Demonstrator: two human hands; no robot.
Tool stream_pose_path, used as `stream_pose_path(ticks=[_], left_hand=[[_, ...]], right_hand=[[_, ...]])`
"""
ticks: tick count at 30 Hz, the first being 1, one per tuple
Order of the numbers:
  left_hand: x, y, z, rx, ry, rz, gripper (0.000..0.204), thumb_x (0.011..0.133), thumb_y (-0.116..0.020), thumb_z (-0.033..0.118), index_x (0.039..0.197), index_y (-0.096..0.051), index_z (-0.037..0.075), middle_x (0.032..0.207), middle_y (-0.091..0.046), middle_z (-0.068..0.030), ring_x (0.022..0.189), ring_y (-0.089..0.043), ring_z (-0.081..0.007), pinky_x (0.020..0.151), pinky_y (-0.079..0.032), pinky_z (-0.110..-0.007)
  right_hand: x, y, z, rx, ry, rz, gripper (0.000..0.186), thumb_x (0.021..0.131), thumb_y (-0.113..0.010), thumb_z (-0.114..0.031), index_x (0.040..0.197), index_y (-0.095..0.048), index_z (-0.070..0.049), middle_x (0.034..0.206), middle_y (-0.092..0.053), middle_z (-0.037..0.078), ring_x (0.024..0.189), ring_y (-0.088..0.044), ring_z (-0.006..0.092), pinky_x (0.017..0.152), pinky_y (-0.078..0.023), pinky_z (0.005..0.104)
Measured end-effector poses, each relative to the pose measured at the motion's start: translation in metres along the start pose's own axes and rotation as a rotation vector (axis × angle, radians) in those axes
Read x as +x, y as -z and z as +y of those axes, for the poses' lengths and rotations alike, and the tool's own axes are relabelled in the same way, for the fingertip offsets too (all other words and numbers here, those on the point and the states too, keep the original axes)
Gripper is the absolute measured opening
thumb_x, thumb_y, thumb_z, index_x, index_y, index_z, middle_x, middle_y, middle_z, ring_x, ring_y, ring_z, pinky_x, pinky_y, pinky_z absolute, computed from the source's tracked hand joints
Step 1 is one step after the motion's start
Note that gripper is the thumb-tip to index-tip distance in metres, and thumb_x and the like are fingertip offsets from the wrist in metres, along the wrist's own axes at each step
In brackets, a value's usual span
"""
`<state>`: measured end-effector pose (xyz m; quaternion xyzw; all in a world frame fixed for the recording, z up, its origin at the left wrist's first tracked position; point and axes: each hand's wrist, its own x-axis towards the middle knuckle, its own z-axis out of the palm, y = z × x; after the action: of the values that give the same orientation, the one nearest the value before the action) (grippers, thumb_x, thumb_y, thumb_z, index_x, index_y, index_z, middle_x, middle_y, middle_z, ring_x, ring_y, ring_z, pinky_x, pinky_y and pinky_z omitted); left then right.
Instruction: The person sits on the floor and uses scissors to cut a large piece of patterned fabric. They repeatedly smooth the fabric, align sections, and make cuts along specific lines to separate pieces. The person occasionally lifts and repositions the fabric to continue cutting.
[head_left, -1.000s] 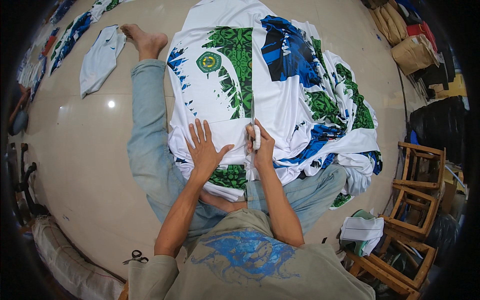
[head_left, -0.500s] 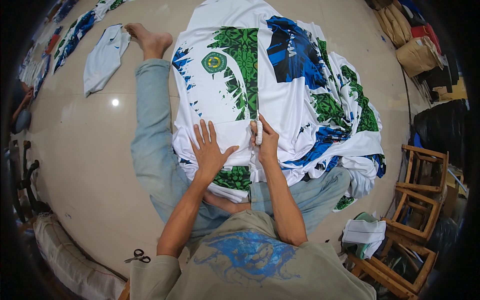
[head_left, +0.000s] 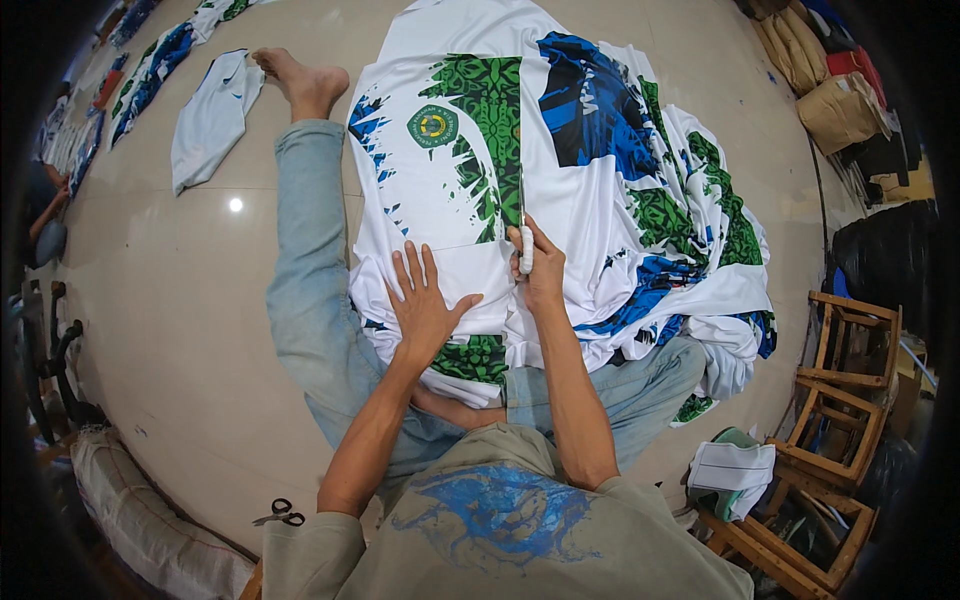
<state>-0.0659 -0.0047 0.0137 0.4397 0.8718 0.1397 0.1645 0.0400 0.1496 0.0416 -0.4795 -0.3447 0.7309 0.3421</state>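
Observation:
Across my lap and the floor in front of me spreads white fabric (head_left: 400,190) printed in green, blue and black, with a round green-and-yellow emblem. My left hand (head_left: 427,308) lies flat on it, fingers spread, below the printed panel. My right hand (head_left: 542,262) is closed around the white-wrapped handle of a pair of scissors (head_left: 526,250). The blades point away from me along the right edge of the green print, and the fabric partly hides them. To the right, more printed fabric (head_left: 690,215) lies bunched in folds over my bent leg.
Black-handled scissors (head_left: 287,513) lie on the floor at my left elbow. A white cut piece (head_left: 212,125) rests beyond my outstretched foot. Wooden frames (head_left: 838,420) stand at the right, brown paper bags (head_left: 842,112) behind them. A stuffed sack (head_left: 150,530) lies lower left; another person (head_left: 48,215) sits far left.
My right hand and the scissors have moved slightly forward along the print's edge. My left hand stays flat on the fabric. The whole view has shifted a little.

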Motion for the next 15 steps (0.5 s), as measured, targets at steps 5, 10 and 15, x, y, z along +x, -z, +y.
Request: stream_pose_path(ticks=[5, 10, 15], left_hand=[[0.001, 0.002, 0.000, 0.002, -0.003, -0.005, 0.122, 0.075, -0.060, 0.076, 0.154, -0.007, -0.001, 0.161, 0.003, -0.0235, 0.148, 0.005, -0.0432, 0.109, -0.009, -0.070], [0.001, 0.004, 0.002, -0.014, 0.000, -0.010, 0.121, 0.075, -0.059, 0.076, 0.154, -0.008, -0.002, 0.160, 0.002, -0.0242, 0.147, 0.005, -0.0438, 0.109, -0.007, -0.070], [0.001, 0.003, 0.001, -0.017, -0.003, -0.012, 0.122, 0.076, -0.059, 0.076, 0.154, -0.008, -0.002, 0.160, 0.003, -0.0247, 0.147, 0.006, -0.0442, 0.109, -0.007, -0.070]], right_hand=[[0.010, 0.000, -0.005, 0.033, -0.002, -0.002, 0.048, 0.082, -0.076, -0.009, 0.127, -0.062, -0.003, 0.066, -0.062, 0.002, 0.042, -0.048, 0.0073, 0.038, -0.031, 0.0214], [0.021, -0.007, -0.009, 0.019, -0.013, 0.014, 0.048, 0.081, -0.076, -0.009, 0.127, -0.062, -0.003, 0.068, -0.064, 0.002, 0.042, -0.049, 0.0076, 0.038, -0.032, 0.0211], [0.027, -0.007, -0.003, -0.028, 0.013, -0.004, 0.047, 0.082, -0.075, -0.007, 0.127, -0.062, -0.002, 0.070, -0.065, 0.003, 0.042, -0.049, 0.0076, 0.038, -0.032, 0.0208]])
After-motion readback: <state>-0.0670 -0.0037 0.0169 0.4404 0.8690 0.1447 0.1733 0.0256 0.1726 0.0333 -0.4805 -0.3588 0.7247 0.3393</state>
